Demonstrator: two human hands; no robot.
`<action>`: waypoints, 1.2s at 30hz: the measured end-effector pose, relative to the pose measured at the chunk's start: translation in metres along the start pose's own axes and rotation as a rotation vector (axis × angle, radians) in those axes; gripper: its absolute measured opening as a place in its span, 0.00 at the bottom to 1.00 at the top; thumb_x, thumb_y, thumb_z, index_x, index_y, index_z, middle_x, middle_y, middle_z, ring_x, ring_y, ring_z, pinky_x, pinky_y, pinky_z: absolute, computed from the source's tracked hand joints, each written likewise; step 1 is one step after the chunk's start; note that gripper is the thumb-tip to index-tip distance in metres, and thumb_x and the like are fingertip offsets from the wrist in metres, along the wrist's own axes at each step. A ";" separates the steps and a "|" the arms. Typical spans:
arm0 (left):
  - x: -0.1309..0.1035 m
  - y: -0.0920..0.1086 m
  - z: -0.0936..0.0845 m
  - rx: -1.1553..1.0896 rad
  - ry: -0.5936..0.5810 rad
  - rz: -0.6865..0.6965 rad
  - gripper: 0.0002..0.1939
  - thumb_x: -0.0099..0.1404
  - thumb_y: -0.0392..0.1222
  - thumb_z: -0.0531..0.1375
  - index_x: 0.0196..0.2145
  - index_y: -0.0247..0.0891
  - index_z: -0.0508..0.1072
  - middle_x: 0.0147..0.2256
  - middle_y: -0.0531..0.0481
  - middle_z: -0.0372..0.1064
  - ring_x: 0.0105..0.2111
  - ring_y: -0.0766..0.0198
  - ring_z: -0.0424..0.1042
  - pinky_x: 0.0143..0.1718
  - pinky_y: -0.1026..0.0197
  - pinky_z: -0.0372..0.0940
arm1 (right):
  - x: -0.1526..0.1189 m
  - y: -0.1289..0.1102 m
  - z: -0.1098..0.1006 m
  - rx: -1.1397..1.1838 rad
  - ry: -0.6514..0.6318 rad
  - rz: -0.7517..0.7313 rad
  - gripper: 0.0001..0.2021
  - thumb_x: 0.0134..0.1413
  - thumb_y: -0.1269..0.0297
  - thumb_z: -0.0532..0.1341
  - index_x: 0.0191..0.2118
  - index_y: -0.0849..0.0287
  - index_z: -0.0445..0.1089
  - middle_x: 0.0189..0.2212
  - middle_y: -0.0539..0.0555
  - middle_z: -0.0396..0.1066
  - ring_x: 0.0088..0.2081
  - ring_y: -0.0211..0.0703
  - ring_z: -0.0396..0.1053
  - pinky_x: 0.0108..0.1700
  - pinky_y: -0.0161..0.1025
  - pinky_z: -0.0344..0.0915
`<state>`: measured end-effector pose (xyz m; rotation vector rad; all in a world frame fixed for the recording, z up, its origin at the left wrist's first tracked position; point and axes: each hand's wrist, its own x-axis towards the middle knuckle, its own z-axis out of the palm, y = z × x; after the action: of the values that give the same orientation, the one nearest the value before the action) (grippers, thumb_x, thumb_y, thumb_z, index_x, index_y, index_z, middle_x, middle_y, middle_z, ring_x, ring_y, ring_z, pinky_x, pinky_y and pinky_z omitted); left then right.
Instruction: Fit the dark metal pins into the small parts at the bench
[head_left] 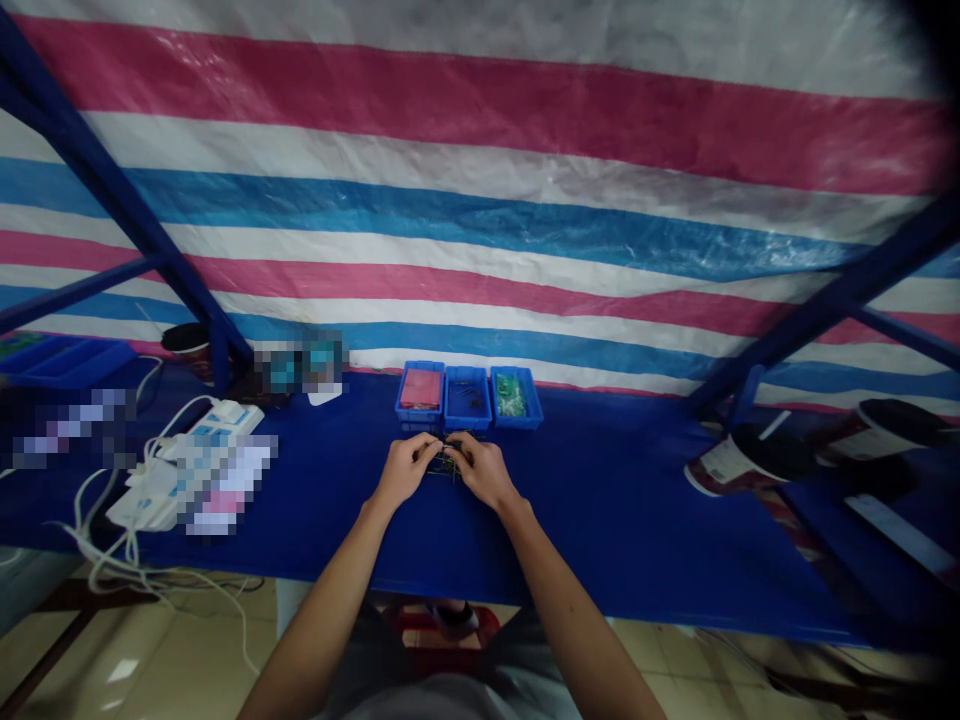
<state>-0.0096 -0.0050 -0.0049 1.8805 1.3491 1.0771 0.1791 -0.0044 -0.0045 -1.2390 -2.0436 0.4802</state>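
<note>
Both hands are close together over the blue table, just in front of three small blue bins. My left hand has its thumb and fingers pinched together at a small item too tiny to name. Facing it, my right hand is also closed, fingertips bent inward near the same spot. Thin dark and yellowish pieces lie between and under the hands. The left bin holds pink pieces, the middle bin a few dark thin parts, and the right one green and clear small parts.
A white power strip with tangled cables and blurred papers are at the left. Lidded cups stand at the right, near a flat pale device. Blue frame bars slope at both sides before a striped sheet.
</note>
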 end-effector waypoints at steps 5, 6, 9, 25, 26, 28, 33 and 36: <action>0.000 0.001 0.000 0.002 -0.010 0.008 0.18 0.69 0.52 0.56 0.35 0.34 0.78 0.19 0.57 0.58 0.21 0.69 0.55 0.28 0.66 0.53 | 0.000 0.000 0.001 0.044 0.033 -0.022 0.12 0.68 0.59 0.54 0.44 0.54 0.75 0.30 0.50 0.77 0.28 0.38 0.72 0.32 0.32 0.61; 0.000 0.001 0.000 0.003 -0.015 0.009 0.18 0.68 0.51 0.56 0.36 0.34 0.78 0.19 0.57 0.57 0.21 0.69 0.55 0.28 0.66 0.52 | 0.000 0.000 0.001 0.053 0.043 -0.023 0.12 0.68 0.59 0.55 0.45 0.54 0.76 0.31 0.51 0.77 0.29 0.38 0.73 0.33 0.32 0.62; 0.000 0.002 0.000 0.000 -0.037 0.014 0.17 0.69 0.51 0.56 0.37 0.34 0.78 0.18 0.58 0.56 0.21 0.70 0.54 0.27 0.66 0.52 | 0.001 0.001 0.001 0.076 0.054 -0.028 0.13 0.67 0.58 0.55 0.45 0.54 0.76 0.33 0.52 0.78 0.30 0.39 0.73 0.35 0.33 0.64; -0.001 0.000 -0.001 0.015 -0.074 0.044 0.19 0.70 0.51 0.54 0.36 0.33 0.79 0.20 0.55 0.61 0.20 0.69 0.55 0.26 0.66 0.51 | 0.000 -0.002 -0.004 0.019 0.008 -0.123 0.13 0.70 0.63 0.52 0.46 0.53 0.75 0.41 0.54 0.74 0.42 0.40 0.73 0.45 0.33 0.66; -0.001 0.000 -0.001 0.018 -0.073 0.045 0.19 0.70 0.50 0.54 0.36 0.33 0.79 0.20 0.54 0.62 0.20 0.69 0.55 0.26 0.66 0.51 | 0.000 -0.002 -0.004 0.006 -0.002 -0.125 0.14 0.70 0.64 0.51 0.46 0.53 0.75 0.40 0.54 0.74 0.42 0.40 0.73 0.45 0.33 0.65; -0.001 0.001 -0.001 0.020 -0.073 0.048 0.19 0.70 0.50 0.54 0.36 0.33 0.79 0.21 0.54 0.63 0.21 0.69 0.56 0.26 0.66 0.52 | 0.001 -0.002 -0.004 -0.022 -0.018 -0.129 0.13 0.70 0.65 0.51 0.46 0.53 0.74 0.40 0.54 0.74 0.41 0.40 0.73 0.44 0.33 0.65; -0.001 0.001 -0.001 0.019 -0.071 0.059 0.19 0.70 0.49 0.55 0.35 0.33 0.80 0.22 0.53 0.65 0.21 0.69 0.57 0.27 0.66 0.53 | 0.001 -0.004 -0.005 -0.076 -0.040 -0.137 0.12 0.70 0.67 0.51 0.46 0.54 0.72 0.39 0.54 0.74 0.41 0.40 0.73 0.42 0.33 0.62; -0.001 0.000 -0.001 0.020 -0.071 0.063 0.19 0.70 0.49 0.55 0.36 0.33 0.80 0.22 0.53 0.65 0.21 0.68 0.57 0.27 0.66 0.53 | 0.001 -0.004 -0.003 -0.102 -0.056 -0.128 0.11 0.70 0.67 0.50 0.44 0.55 0.70 0.38 0.53 0.73 0.40 0.40 0.72 0.40 0.33 0.60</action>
<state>-0.0103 -0.0059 -0.0046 1.9685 1.2727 1.0218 0.1788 -0.0053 0.0006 -1.1567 -2.2031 0.3581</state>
